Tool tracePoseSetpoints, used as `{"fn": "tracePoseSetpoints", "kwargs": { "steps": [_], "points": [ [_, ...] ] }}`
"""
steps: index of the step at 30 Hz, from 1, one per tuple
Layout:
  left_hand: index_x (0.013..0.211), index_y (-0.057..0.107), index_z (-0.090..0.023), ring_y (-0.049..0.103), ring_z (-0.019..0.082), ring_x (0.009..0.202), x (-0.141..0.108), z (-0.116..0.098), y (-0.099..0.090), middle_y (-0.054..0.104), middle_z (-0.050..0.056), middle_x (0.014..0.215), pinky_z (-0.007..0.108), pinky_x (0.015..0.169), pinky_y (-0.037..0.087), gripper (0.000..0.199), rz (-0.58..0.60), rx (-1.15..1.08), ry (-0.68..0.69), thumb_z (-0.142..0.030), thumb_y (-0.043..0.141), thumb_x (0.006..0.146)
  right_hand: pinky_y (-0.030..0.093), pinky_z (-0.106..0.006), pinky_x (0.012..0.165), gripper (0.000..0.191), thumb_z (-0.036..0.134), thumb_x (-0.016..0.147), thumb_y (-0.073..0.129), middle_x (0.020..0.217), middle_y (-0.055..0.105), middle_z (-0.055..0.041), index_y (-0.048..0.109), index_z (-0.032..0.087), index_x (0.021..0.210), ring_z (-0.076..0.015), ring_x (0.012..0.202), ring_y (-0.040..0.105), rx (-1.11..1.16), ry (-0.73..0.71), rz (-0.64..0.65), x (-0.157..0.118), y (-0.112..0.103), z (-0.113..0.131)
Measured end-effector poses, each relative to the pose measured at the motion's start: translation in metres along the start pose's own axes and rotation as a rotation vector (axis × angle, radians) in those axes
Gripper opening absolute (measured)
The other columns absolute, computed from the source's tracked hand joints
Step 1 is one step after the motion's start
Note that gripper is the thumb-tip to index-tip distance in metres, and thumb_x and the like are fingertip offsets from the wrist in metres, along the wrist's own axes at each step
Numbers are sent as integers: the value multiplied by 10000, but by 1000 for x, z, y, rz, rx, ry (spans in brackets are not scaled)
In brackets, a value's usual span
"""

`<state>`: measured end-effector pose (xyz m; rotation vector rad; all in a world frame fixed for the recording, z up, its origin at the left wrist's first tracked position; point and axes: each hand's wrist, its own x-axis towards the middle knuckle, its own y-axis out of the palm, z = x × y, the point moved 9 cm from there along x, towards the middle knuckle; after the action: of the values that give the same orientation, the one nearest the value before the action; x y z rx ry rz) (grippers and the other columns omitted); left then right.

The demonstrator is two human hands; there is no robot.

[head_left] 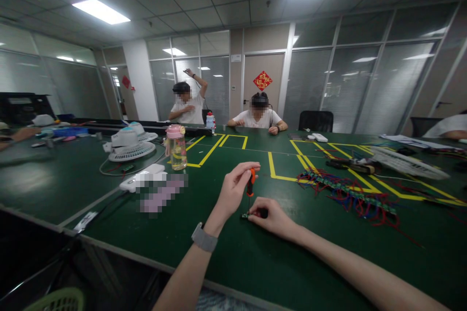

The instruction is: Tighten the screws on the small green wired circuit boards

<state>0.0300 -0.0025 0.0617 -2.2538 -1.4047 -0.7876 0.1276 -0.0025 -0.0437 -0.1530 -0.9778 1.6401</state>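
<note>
My left hand (235, 187) grips the orange and black handle of a screwdriver (251, 183), which stands upright with its shaft pointing down. The tip meets a small green circuit board (244, 216) lying on the green table (219, 262). Low against the tabletop, my right hand (272, 216) pinches the board's right edge between thumb and fingers. Part of the board is hidden behind those fingertips. A grey watch band is on my left wrist.
Right of my hands lies a row of circuit boards with red and blue wires (346, 192). A pink-lidded bottle (177, 148), white fan parts (131, 146) and a white power strip (142, 178) are on the left. Yellow tape marks the table. Two people sit across.
</note>
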Motion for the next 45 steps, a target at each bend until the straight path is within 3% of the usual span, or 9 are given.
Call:
{"fn": "tracePoseSetpoints", "kwargs": {
  "steps": [3,7,11,15,22,28,35,41,45],
  "points": [
    [1049,638,-149,637,184,909,0,3,0,637,92,1044,315,805,528,261,-5,-50,-23,-300,511,877,428,-241,587,109,252,745,660,724,608,-25,687,149,769,-129,637,541,-9,27,-29,-1,0,-2],
    [935,667,-158,612,134,778,1,3,-9,607,52,919,242,682,515,187,-85,74,20,-282,614,807,418,-239,583,103,242,732,667,696,603,-19,662,139,724,-129,628,540,9,85,-41,-2,1,-6],
    [888,683,-175,581,132,831,-1,0,-14,562,47,933,219,698,497,166,-151,177,73,-303,618,804,400,-231,573,86,217,723,665,671,591,-7,638,139,697,-122,618,528,28,103,-46,-2,1,-8],
    [1010,661,-166,602,169,936,0,1,-6,589,86,1082,278,795,515,276,-73,42,31,-312,454,899,397,-227,568,86,218,726,662,675,589,-6,635,138,710,-119,613,522,44,101,-43,-2,2,-8],
    [927,680,-169,580,116,775,-1,1,-13,566,46,919,210,661,497,186,-129,124,43,-299,602,819,400,-231,574,62,198,739,640,687,593,-10,654,142,760,-121,616,520,-28,55,-42,-3,0,3],
    [1077,648,-188,570,184,1026,-1,2,-6,542,89,1189,297,834,517,296,-50,-1,23,-318,446,904,407,-237,589,71,205,758,637,713,598,-14,672,151,787,-125,634,524,-47,36,-30,-3,-1,7],
    [1001,675,-176,585,104,728,-1,5,-9,589,43,939,230,668,517,242,-91,52,-5,-299,623,800,402,-236,586,37,178,757,640,704,597,-7,673,160,762,-124,632,527,-33,44,-36,-3,-1,8],
    [1079,650,-175,607,161,920,-1,2,-5,591,82,1091,275,783,523,287,-54,-19,-6,-309,488,885,417,-242,600,41,170,751,646,711,584,-14,657,150,717,-128,642,529,-32,35,-60,-4,-2,10],
    [1061,649,-168,626,147,829,-2,4,-6,624,70,987,269,731,528,259,-66,-10,-6,-284,551,852,428,-243,605,72,182,751,647,737,571,-17,646,152,685,-125,651,529,-23,14,-76,-4,-2,10]
  ]
}}
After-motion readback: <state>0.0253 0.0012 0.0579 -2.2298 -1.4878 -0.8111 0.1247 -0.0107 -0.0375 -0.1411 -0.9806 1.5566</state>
